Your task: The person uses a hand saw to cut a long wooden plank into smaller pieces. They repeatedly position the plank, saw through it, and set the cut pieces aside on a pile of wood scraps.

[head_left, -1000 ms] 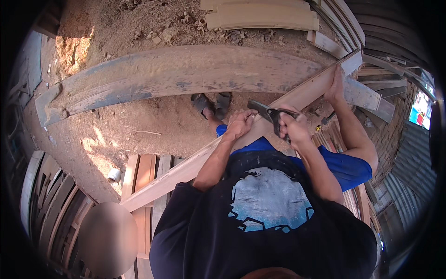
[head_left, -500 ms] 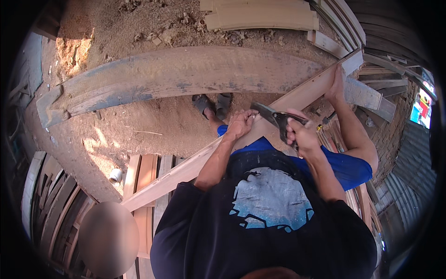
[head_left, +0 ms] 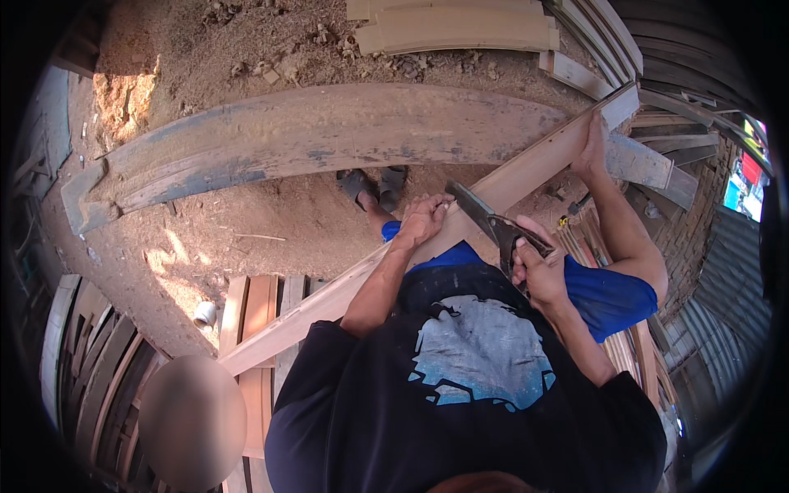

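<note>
A long pale wooden plank (head_left: 526,177) runs diagonally from lower left to upper right across my front. My left hand (head_left: 426,220) presses on the plank's edge near its middle. My right hand (head_left: 538,273) grips the dark handle of a hand saw (head_left: 481,215), whose blade slants up and left to the plank just beside my left fingers. Another person's hand (head_left: 592,148) holds the plank near its far right end, its bare arm coming from a blue sleeve (head_left: 612,297).
A big curved weathered timber (head_left: 312,144) lies across sawdust-covered ground (head_left: 246,238). Sandalled feet (head_left: 374,185) stand beyond the plank. Stacked boards sit at the top (head_left: 460,29), lower left (head_left: 255,308) and far left (head_left: 74,370). Corrugated metal sheets (head_left: 723,329) rise at right.
My right hand has drawn back and down toward my body with the saw handle, tilting the saw. My left hand and the other person's hand stay on the plank.
</note>
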Demonstrator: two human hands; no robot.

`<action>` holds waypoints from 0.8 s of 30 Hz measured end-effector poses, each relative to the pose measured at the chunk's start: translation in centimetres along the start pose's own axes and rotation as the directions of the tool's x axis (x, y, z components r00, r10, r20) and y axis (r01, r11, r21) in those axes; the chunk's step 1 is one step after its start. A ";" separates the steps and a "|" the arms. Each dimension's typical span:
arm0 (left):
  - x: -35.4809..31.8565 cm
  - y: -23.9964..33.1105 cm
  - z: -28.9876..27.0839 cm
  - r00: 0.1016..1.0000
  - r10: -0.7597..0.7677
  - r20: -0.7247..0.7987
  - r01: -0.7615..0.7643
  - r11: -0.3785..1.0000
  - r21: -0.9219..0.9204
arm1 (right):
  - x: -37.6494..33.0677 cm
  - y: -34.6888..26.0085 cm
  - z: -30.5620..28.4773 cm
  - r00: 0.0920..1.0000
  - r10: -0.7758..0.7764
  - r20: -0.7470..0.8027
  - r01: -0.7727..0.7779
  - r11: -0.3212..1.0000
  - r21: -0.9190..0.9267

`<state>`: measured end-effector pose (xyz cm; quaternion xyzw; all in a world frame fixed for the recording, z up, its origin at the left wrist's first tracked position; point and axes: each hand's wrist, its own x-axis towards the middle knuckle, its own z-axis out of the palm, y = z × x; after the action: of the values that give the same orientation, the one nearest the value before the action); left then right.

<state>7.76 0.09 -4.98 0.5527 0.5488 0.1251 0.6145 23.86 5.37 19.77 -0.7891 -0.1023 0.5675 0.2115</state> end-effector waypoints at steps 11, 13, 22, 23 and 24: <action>0.4 -0.9 0.4 0.997 0.072 -0.019 -0.074 0.995 -0.065 | 2.9 0.2 0.9 0.996 0.001 0.088 -0.002 1.000 0.009; 0.5 -0.2 -0.1 0.999 0.045 -0.004 -0.046 0.998 -0.049 | 0.0 0.0 -0.1 0.996 -0.067 0.066 0.066 0.998 0.016; 0.4 0.3 -0.3 0.999 0.034 0.025 -0.033 0.999 -0.037 | 8.0 1.7 2.8 0.994 0.087 0.061 -0.090 0.994 0.062; 0.3 -0.2 -0.2 0.999 0.041 0.006 -0.041 0.997 -0.066 | 4.2 0.0 1.3 0.996 0.058 0.074 -0.061 0.997 0.041; 0.3 -0.5 0.2 0.999 0.042 -0.008 -0.042 0.998 -0.052 | 1.2 -1.2 -0.1 0.996 0.026 0.085 -0.028 0.999 0.026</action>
<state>7.79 0.04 -5.55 0.5476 0.5359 0.1539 0.6240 24.43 6.89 19.29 -0.7627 -0.0928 0.6047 0.2097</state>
